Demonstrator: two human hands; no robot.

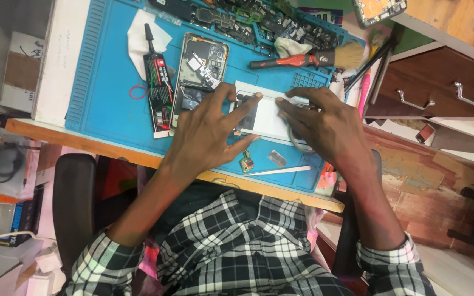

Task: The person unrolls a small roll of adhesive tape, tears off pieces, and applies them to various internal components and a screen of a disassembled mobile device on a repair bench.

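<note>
My left hand [209,134] and my right hand [322,123] both press down on a flat white phone back cover [270,118] lying on the blue work mat [111,93]. Fingers of each hand rest spread on the cover's edges. An opened phone body [201,68] with exposed boards lies just beyond my left hand. A black glue tube [157,87] lies to its left.
A red-handled brush [303,57] and a row of phone parts [248,22] lie at the mat's far side. A small circuit piece [246,162], a metal scrap [276,159] and a white pry stick [281,171] lie near the front edge. Wooden drawers [440,87] stand right.
</note>
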